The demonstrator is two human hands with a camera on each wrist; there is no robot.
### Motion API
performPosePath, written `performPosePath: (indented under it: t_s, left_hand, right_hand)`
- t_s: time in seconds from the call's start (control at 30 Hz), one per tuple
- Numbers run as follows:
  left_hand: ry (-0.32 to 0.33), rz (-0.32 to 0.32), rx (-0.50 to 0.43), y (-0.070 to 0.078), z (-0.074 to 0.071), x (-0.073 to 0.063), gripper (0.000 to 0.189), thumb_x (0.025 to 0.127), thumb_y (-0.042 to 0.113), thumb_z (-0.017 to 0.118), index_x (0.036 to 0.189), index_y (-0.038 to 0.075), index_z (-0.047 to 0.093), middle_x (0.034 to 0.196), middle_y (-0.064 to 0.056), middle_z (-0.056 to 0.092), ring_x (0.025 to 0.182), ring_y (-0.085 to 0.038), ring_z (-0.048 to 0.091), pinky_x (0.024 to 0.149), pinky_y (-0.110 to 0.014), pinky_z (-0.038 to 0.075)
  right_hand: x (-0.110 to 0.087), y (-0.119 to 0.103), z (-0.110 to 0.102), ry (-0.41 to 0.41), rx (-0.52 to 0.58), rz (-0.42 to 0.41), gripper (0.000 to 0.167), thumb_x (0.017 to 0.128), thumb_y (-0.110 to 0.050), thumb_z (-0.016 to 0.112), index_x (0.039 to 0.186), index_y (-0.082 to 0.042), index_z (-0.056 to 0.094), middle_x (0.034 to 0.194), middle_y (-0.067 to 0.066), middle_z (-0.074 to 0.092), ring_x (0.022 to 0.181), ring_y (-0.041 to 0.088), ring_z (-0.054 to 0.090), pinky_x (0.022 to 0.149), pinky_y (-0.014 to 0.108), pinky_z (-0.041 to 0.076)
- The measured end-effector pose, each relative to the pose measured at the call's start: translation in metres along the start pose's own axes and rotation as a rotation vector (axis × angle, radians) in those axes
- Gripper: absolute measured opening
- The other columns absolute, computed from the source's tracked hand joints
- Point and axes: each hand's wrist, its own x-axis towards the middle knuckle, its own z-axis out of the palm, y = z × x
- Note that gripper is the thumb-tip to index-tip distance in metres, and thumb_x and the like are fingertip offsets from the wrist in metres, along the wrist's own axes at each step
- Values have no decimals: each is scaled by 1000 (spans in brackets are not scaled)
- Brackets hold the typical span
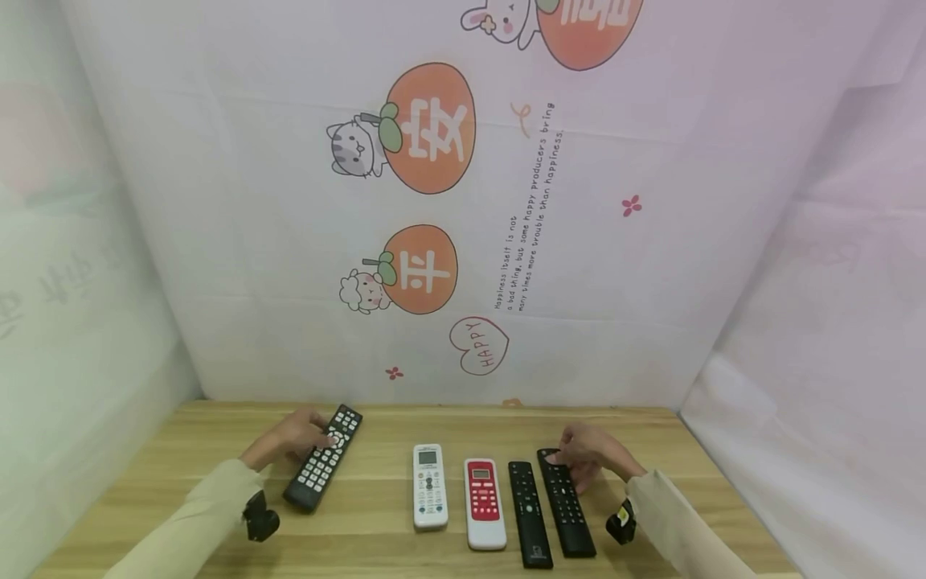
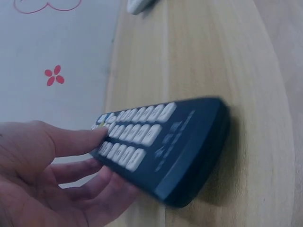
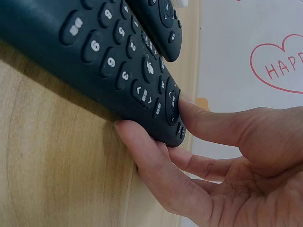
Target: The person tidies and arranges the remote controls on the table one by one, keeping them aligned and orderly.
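Note:
At the table's left, my left hand (image 1: pixel 298 434) holds a black remote control with white buttons (image 1: pixel 317 476). In the left wrist view the thumb presses on that remote's button face (image 2: pixel 151 137), and the fingers curl beneath it. On the right, my right hand (image 1: pixel 589 450) pinches the far end of a black remote control with black buttons (image 1: pixel 567 508). The right wrist view shows the thumb on this remote's ring button and fingers at its side and under its end (image 3: pixel 118 66). Another black remote (image 1: pixel 531 515) lies just left of it.
Between the hands lie a white remote with a small screen (image 1: pixel 430 498) and a white remote with a red face (image 1: pixel 485 511), both on the wooden table (image 1: pixel 383 482). A printed white cloth (image 1: pixel 289 241) rises behind the table, with white cloth on both sides.

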Motion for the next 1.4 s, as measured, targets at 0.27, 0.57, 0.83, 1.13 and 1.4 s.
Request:
performPosePath:
  t_s: [0.27,0.57,0.83,1.13,1.4]
  left_hand:
    - [-65,0,-94,-3,-1,-8,47,94,8,70,132,-17,57,96,-14,72,77,-21,69,62,-36,62]
    - [-71,-56,-245,-6,5,-7,67,97,10,70,153,-11,39,105,-20,71,85,-26,71,71,-41,65]
    - [-92,-11,-365,-3,11,-11,74,95,6,71,157,-7,32,109,-23,70,86,-27,71,70,-43,65]
    - [-107,6,-437,9,20,-19,85,92,3,75,161,-3,27,107,-23,72,83,-28,75,68,-43,66]
    - [-178,70,-474,12,23,-19,90,92,4,76,163,-2,21,120,-28,67,88,-29,74,70,-45,66]
  right_hand:
    - [2,-4,2,-3,-8,40,22,96,-13,76,101,0,59,87,20,64,72,30,71,62,38,66]
    - [3,-3,1,-15,7,29,21,97,-11,75,99,1,58,85,20,64,68,30,72,62,39,66]
    - [2,-3,-3,-45,-28,5,19,99,-12,73,91,1,61,83,18,65,66,30,74,63,39,66]
    - [2,-4,-2,-43,-22,-3,18,99,-12,73,93,0,60,83,19,66,66,31,74,62,39,66]
    - [2,-3,-2,-36,-8,5,19,98,-12,73,94,0,59,84,20,65,67,31,74,61,39,66]
